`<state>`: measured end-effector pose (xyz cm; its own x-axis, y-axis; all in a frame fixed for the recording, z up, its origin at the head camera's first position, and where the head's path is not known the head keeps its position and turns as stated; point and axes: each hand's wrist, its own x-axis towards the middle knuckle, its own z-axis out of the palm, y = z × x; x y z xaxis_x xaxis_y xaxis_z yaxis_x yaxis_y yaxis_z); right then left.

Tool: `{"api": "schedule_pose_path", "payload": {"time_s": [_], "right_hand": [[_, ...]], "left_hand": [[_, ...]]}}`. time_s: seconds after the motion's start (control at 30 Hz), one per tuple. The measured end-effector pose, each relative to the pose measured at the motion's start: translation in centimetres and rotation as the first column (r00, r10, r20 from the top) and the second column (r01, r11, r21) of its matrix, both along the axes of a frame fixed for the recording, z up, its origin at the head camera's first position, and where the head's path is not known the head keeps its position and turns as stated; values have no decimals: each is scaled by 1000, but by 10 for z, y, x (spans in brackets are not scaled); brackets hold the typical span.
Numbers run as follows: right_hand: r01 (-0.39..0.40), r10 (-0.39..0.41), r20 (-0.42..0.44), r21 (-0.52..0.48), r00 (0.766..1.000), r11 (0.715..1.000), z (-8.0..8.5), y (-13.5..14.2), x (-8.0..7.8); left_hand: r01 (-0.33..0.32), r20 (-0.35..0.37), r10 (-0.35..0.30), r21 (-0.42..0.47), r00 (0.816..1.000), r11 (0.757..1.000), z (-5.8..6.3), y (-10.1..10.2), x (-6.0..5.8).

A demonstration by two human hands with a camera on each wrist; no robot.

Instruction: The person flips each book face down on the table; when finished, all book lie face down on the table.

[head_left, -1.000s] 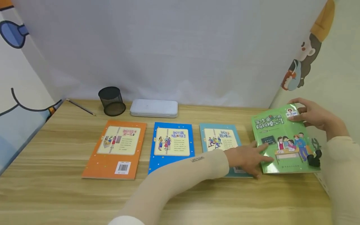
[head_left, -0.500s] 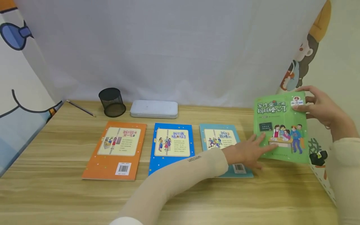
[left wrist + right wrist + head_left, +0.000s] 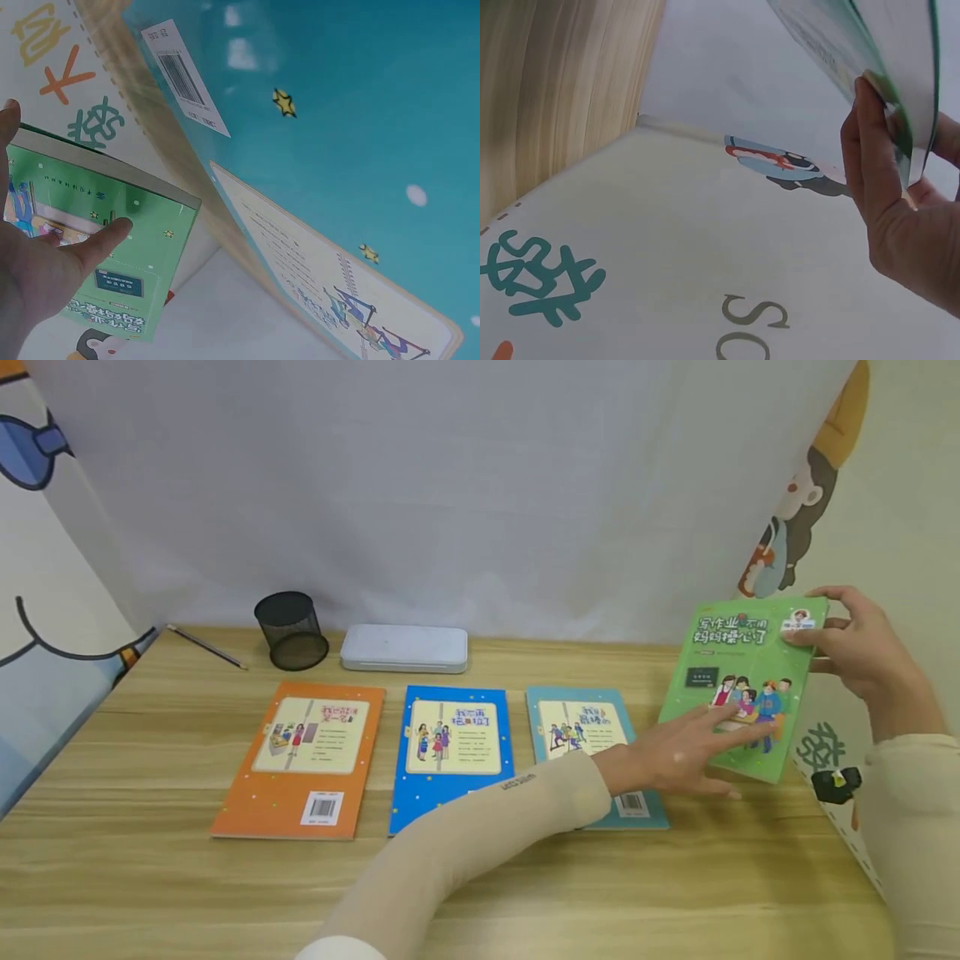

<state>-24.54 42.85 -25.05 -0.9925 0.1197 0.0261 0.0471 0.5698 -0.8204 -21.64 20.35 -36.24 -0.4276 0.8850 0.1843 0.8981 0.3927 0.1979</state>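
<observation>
A green book [image 3: 738,672] stands tilted at the table's right end, its illustrated front cover showing, and looks raised off the surface. My right hand [image 3: 862,643] pinches its upper right corner, thumb on the cover and fingers behind, as the right wrist view also shows. My left hand [image 3: 682,756] reaches across and lays extended fingers over the lower cover; its thumb points along the bottom edge in the left wrist view. Under the left wrist lies a teal book [image 3: 581,697], back cover up and partly hidden. A blue book [image 3: 453,793] and an orange book [image 3: 262,806] lie left of it.
At the back of the wooden table [image 3: 525,893] stand a black mesh pen cup [image 3: 292,631] and a pale pencil case [image 3: 405,647]. A pencil [image 3: 207,647] lies at the back left. A white curtain [image 3: 450,502] hangs behind; a printed wall [image 3: 900,527] borders the right.
The green book has been raised and turned more upright, now leaning with its lower end toward the left. My left hand has slid further right onto its cover.
</observation>
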Motion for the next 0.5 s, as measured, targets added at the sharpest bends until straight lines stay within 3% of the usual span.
{"api": "schedule_pose_path", "payload": {"time_s": [0.3, 0.5], "right_hand": [[112, -112, 45, -7, 993, 994, 5, -16, -1], [132, -132, 51, 16, 990, 991, 4, -31, -5]], "left_hand": [[-43, -55, 45, 52, 997, 998, 1, 4, 0], [-83, -76, 89, 89, 993, 993, 4, 6, 0]]}}
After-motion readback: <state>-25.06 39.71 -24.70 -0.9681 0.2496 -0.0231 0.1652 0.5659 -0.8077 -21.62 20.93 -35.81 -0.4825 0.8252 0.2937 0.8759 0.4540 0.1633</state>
